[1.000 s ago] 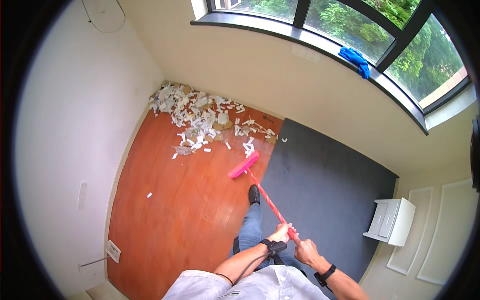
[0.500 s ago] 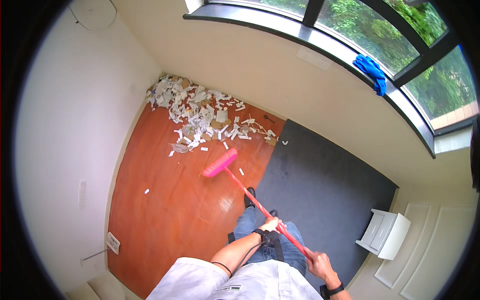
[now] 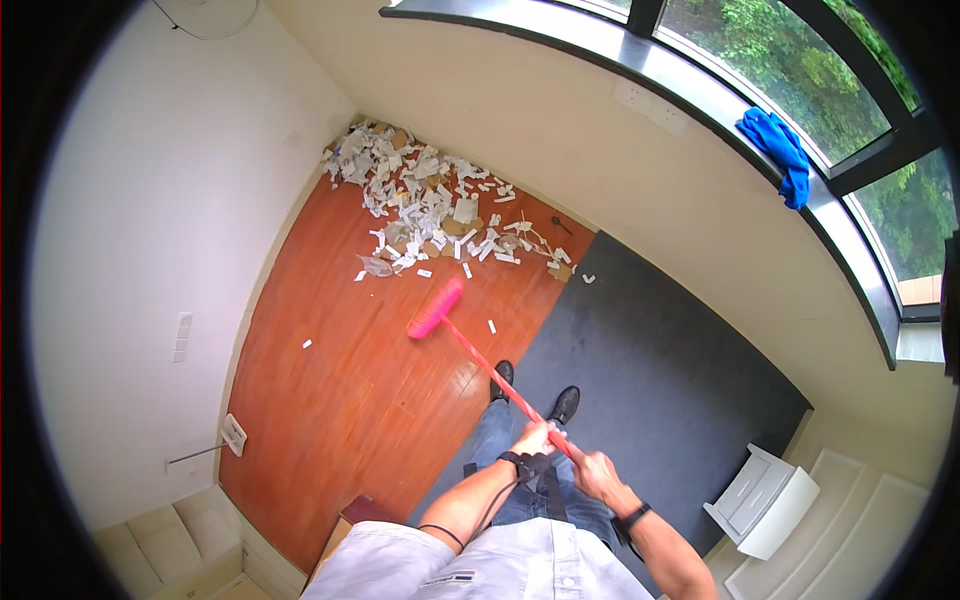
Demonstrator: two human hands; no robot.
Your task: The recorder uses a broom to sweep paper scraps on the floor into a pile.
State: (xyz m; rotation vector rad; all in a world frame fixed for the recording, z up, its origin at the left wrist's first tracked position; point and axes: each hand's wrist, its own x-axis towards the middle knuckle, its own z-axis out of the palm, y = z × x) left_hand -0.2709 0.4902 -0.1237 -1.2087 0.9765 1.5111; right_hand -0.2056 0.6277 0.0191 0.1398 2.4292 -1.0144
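Observation:
A broom with a bright pink head [image 3: 436, 308] and a red striped handle [image 3: 478, 362] slants from the wooden floor up to my body. Fingers wrapped round the handle, my left hand [image 3: 536, 438] grips it in front of my waist. Just behind it, to the right, my right hand [image 3: 597, 474] is closed on the upper handle; the handle's end is hidden. Beyond the broom head lies a heap of torn paper and cardboard scraps [image 3: 420, 205] in the far corner. A few white scraps [image 3: 491, 327] lie apart, close to the broom head.
Reddish wooden floor [image 3: 340, 420] meets a dark grey carpet [image 3: 660, 370], with my black shoes [image 3: 565, 404] near the seam. A small white cabinet [image 3: 765, 500] stands at the right. Blue cloth [image 3: 777, 155] lies on the windowsill. By the left wall is a white flat-headed tool [image 3: 234, 436].
My right hand has slid down the handle toward my left hand. The broom head has turned steeper. The view has shifted, and my right shoe now shows fully on the carpet.

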